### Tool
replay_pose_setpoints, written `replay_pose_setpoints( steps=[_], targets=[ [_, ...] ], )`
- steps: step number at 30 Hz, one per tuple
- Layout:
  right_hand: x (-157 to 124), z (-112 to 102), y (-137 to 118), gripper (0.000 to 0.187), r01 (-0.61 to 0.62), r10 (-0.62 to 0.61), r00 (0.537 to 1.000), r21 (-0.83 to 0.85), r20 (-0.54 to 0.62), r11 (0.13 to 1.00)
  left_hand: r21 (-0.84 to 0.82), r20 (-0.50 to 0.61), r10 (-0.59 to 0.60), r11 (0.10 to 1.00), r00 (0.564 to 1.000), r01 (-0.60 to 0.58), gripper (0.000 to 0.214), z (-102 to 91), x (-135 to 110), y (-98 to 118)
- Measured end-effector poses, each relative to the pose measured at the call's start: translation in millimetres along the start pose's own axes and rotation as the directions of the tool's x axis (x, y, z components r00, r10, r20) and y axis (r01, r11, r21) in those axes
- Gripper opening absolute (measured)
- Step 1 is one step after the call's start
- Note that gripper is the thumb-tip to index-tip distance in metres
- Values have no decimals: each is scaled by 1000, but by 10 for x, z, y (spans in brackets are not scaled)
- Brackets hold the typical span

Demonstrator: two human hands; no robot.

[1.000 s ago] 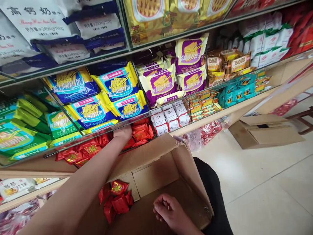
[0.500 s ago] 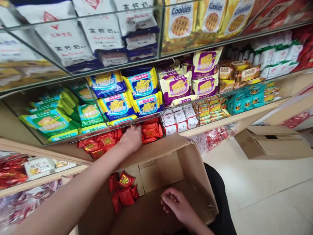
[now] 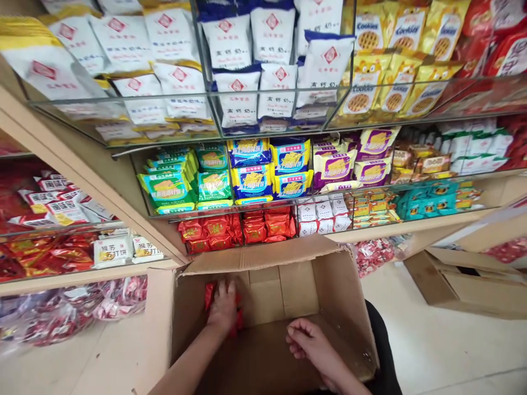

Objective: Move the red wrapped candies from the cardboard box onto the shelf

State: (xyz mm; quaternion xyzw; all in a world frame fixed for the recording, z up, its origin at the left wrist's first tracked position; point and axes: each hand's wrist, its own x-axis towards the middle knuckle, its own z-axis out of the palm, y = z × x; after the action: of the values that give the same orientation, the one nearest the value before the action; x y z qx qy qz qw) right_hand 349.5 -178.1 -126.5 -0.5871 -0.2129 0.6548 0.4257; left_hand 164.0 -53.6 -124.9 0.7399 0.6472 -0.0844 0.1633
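An open cardboard box [image 3: 341, 285] stands in front of me below the shelves. My left hand [image 3: 224, 307] is down inside it, fingers closed over the red snack packets [image 3: 211, 293] in the far left corner of the box. My right hand [image 3: 307, 345] rests on the box floor at the right, fingers loosely curled, with nothing visible in it. More red packets [image 3: 236, 227] are stacked in the low glass shelf compartment just beyond the box.
Glass-fronted shelves hold green [image 3: 173, 184], blue [image 3: 263, 170] and purple [image 3: 349, 162] biscuit packs, with white bags [image 3: 247, 60] above. A second cardboard box [image 3: 465, 277] lies on the tiled floor at the right. Bagged sweets [image 3: 61, 312] fill the lower left shelf.
My left hand came off the shelf's red packets and dropped into the box onto the red packets there. The view tilted up and back. My right hand stayed in the box.
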Motion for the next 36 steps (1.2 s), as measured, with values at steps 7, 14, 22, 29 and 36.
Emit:
replay_pose_setpoints(
  steps=[7,14,22,29,36],
  targets=[
    [18,-36,80,32,46,-47,999,-6,-13,999,-129,17,51,990,999,-49,41,-86,-13,-130],
    [-31,152,-109,34,226,-245,966,-193,-80,955,-429,84,181,894,980,-128,33,-219,-253,155],
    [-23,379,-447,31,439,-489,820,-221,-298,871,-992,12,326,121,945,-29,41,-335,-722,720],
    [-120,348,-479,32,336,-588,730,-566,-348,753,-746,-283,153,585,947,-318,34,-223,-780,709],
    [-111,339,-385,33,336,-590,733,-575,-337,746,-696,-315,149,635,937,-335,29,-148,-808,607]
  ],
)
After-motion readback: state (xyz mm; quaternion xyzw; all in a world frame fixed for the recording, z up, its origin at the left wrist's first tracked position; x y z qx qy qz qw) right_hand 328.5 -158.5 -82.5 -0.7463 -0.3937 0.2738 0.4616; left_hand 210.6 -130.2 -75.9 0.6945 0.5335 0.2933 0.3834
